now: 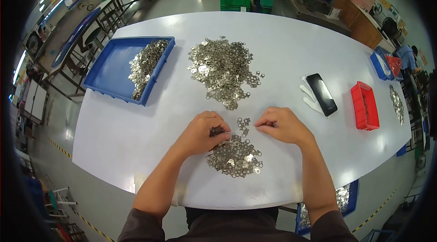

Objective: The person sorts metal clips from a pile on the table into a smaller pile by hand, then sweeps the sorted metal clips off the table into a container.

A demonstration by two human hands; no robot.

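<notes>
My left hand [203, 133] is curled around a small bunch of metal ring-shaped tabs [217, 130], partly hidden by the fingers. Just below it lies a small pile of the same tabs [235, 156], silvery and flat with round holes. A few loose tabs [244, 126] lie between my two hands. To their right, my right hand [283, 124] has thumb and forefinger pinched together; anything between the fingertips is too small to make out. Beyond both hands spreads a larger heap of tabs [221, 69].
A blue tray [107, 67] with more tabs stands at the left. To the right lie a black phone [322, 94], a white glove [309, 98] and a red bin [364, 105]. Another blue tray [351, 201] sits below the table edge; a person [406, 57] is at far right.
</notes>
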